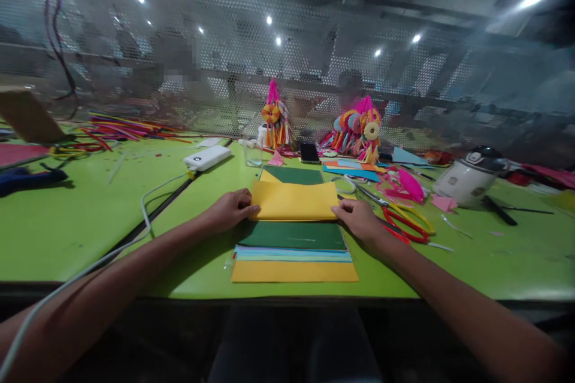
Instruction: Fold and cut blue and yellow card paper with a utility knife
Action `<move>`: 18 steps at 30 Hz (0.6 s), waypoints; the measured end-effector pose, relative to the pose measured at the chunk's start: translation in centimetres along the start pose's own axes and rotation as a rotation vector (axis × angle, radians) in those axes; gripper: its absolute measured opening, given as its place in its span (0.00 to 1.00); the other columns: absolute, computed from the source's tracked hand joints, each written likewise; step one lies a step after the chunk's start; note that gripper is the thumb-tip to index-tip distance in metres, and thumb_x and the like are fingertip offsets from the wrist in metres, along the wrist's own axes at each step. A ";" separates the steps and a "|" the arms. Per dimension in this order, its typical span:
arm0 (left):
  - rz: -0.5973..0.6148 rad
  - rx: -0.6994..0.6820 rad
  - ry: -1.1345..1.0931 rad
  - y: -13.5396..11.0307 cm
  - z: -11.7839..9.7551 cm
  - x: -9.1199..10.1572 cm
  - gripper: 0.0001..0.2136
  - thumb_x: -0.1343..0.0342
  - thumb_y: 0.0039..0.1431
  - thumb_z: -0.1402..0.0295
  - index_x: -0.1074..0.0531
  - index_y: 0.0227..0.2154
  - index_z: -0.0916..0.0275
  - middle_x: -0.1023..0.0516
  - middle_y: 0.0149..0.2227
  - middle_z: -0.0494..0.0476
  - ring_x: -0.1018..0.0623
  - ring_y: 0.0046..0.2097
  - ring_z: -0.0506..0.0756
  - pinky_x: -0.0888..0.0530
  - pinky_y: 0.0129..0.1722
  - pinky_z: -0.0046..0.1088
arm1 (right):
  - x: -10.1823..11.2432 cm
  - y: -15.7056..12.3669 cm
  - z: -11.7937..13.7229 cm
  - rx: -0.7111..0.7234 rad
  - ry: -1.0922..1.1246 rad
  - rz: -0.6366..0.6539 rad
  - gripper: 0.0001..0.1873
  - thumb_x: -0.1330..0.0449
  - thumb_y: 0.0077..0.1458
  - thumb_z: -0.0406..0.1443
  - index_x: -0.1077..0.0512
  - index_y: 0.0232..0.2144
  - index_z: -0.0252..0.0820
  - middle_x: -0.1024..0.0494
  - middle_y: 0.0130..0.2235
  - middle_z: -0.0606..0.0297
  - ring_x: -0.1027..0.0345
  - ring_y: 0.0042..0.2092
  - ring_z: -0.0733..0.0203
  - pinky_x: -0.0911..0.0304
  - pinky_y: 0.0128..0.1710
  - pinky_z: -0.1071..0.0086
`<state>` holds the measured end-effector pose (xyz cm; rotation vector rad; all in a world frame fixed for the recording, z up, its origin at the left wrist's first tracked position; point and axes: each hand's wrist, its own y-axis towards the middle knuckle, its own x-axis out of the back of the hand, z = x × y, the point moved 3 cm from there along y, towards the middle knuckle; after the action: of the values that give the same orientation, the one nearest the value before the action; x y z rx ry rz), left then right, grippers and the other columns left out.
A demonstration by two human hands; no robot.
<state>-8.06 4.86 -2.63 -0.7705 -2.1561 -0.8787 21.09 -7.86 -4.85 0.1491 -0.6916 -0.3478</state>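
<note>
A folded yellow paper sheet [294,200] lies on top of a stack of coloured sheets [293,251], green, light blue and yellow, on the green table [90,215]. My left hand [231,209] grips the yellow sheet's left edge, fingers curled onto it. At the right edge, my right hand [359,218] pinches the same sheet. Both hands rest on the stack.
Red- and yellow-handled scissors [406,221] lie just right of my right hand. A white power bank [207,157] with a cable, a phone [309,152], a glass [253,154], paper ornaments [354,128] and a white pot [467,179] stand further back. A mesh screen closes off the table's far side.
</note>
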 end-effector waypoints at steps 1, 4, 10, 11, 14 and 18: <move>0.020 0.017 0.029 0.0 0.0 -0.1 0.19 0.47 0.56 0.58 0.38 0.15 0.62 0.38 0.22 0.50 0.35 0.24 0.49 0.38 0.26 0.27 | -0.1 0.0 0.1 -0.001 -0.015 -0.013 0.19 0.44 0.48 0.46 0.36 0.15 0.40 0.36 0.18 0.69 0.44 0.24 0.65 0.50 0.26 0.69; 0.056 0.075 0.087 0.1 -0.1 -0.3 0.17 0.47 0.55 0.58 0.39 0.16 0.61 0.37 0.24 0.50 0.35 0.25 0.50 0.38 0.27 0.28 | -0.1 -0.2 0.3 0.003 -0.059 -0.033 0.16 0.43 0.46 0.45 0.36 0.16 0.40 0.34 0.19 0.68 0.42 0.25 0.63 0.48 0.27 0.69; 0.069 0.132 0.065 0.0 0.0 -0.6 0.15 0.45 0.53 0.57 0.35 0.19 0.62 0.33 0.27 0.52 0.32 0.28 0.51 0.37 0.30 0.28 | 0.2 -0.9 0.6 0.043 -0.109 -0.056 0.16 0.43 0.46 0.45 0.37 0.17 0.42 0.35 0.20 0.69 0.42 0.25 0.63 0.46 0.26 0.69; 0.068 0.137 0.051 0.0 0.0 -0.6 0.15 0.45 0.52 0.57 0.35 0.19 0.62 0.33 0.28 0.52 0.32 0.29 0.51 0.36 0.30 0.28 | 0.2 -0.9 0.7 0.048 -0.117 -0.060 0.16 0.43 0.46 0.46 0.37 0.17 0.42 0.35 0.20 0.69 0.42 0.24 0.63 0.47 0.26 0.69; 0.059 0.144 0.010 -0.1 -0.1 -0.6 0.16 0.43 0.50 0.57 0.38 0.18 0.62 0.32 0.28 0.52 0.32 0.28 0.51 0.37 0.30 0.28 | 0.1 -1.0 0.6 0.073 -0.128 -0.073 0.16 0.42 0.47 0.45 0.36 0.17 0.42 0.34 0.20 0.69 0.41 0.24 0.63 0.46 0.26 0.69; 0.058 0.143 -0.014 -0.1 -0.1 -0.5 0.16 0.42 0.50 0.58 0.38 0.18 0.62 0.33 0.27 0.51 0.33 0.28 0.50 0.36 0.29 0.27 | 0.1 -1.0 0.5 0.083 -0.128 -0.093 0.15 0.42 0.47 0.45 0.35 0.18 0.42 0.33 0.20 0.69 0.40 0.24 0.62 0.45 0.26 0.69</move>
<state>-7.78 4.58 -3.00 -0.7647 -2.1706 -0.6832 20.58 -8.84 -4.70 0.2399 -0.8282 -0.4210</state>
